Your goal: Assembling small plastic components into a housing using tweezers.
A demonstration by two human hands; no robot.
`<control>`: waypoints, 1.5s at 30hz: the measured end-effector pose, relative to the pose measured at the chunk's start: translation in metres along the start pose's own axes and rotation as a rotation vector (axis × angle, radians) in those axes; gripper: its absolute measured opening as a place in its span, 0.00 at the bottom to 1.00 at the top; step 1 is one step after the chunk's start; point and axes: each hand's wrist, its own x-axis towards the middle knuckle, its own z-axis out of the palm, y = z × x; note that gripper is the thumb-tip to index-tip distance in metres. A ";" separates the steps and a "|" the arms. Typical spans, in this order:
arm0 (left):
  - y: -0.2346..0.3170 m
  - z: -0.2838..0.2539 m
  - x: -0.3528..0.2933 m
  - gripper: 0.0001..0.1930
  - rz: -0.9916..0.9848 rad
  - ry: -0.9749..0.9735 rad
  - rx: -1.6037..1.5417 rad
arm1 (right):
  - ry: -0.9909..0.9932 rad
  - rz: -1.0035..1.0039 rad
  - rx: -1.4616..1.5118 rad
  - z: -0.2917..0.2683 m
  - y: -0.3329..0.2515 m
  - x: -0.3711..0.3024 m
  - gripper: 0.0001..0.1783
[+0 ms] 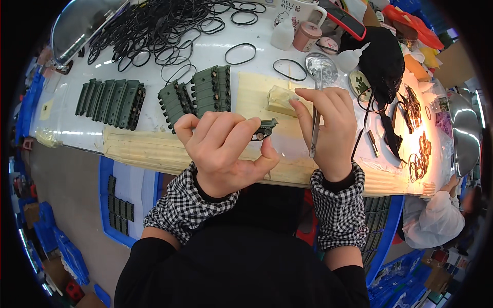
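My left hand is closed, pinching a small dark green toy vehicle part with a wheel on it between thumb and forefinger. To its right, my right hand has a slender silver metal tool lying across the inside of its fingers, perhaps tweezers. Its thumb and forefinger nearly meet; whether something tiny sits between them I cannot tell. Just beyond these fingertips is a pale yellowish block on a cream board. Rows of dark green toy parts stand at the left, with more rows beyond my left hand.
A heap of black rubber bands covers the table's far left. A mug, a pink jar, a white squeeze bottle and a red-edged phone stand farther right. Blue trays with green parts sit below the padded front edge.
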 end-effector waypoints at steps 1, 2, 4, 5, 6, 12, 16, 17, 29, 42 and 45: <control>-0.001 -0.001 0.000 0.13 -0.004 0.001 0.006 | -0.005 -0.009 0.000 0.002 0.000 0.001 0.09; -0.002 -0.003 0.000 0.13 -0.007 0.001 0.011 | -0.007 -0.005 0.003 0.003 0.000 0.002 0.09; -0.003 -0.004 0.000 0.13 -0.015 -0.003 0.012 | -0.015 0.005 0.004 0.004 0.000 0.002 0.08; -0.003 -0.004 -0.001 0.13 -0.018 -0.008 0.012 | -0.008 0.005 0.007 0.004 0.000 0.001 0.08; -0.003 -0.005 -0.001 0.13 -0.019 -0.013 0.009 | -0.001 0.006 0.009 0.005 0.001 0.001 0.08; 0.001 -0.007 -0.002 0.13 -0.019 -0.027 0.004 | 0.295 0.120 0.227 -0.018 -0.016 -0.002 0.04; 0.005 -0.008 -0.001 0.13 -0.012 -0.032 -0.030 | 0.074 0.290 0.679 -0.032 -0.034 -0.009 0.04; 0.006 -0.008 -0.002 0.13 -0.008 -0.033 -0.036 | 0.005 0.336 0.778 -0.031 -0.038 -0.009 0.05; 0.009 -0.009 -0.004 0.14 0.009 -0.011 -0.046 | -0.071 0.411 0.961 -0.026 -0.043 -0.013 0.07; 0.010 -0.010 -0.005 0.14 0.011 0.002 -0.060 | -0.059 0.419 0.961 -0.026 -0.044 -0.014 0.06; 0.010 -0.009 -0.005 0.14 0.015 0.013 -0.062 | -0.054 0.431 0.959 -0.027 -0.045 -0.014 0.06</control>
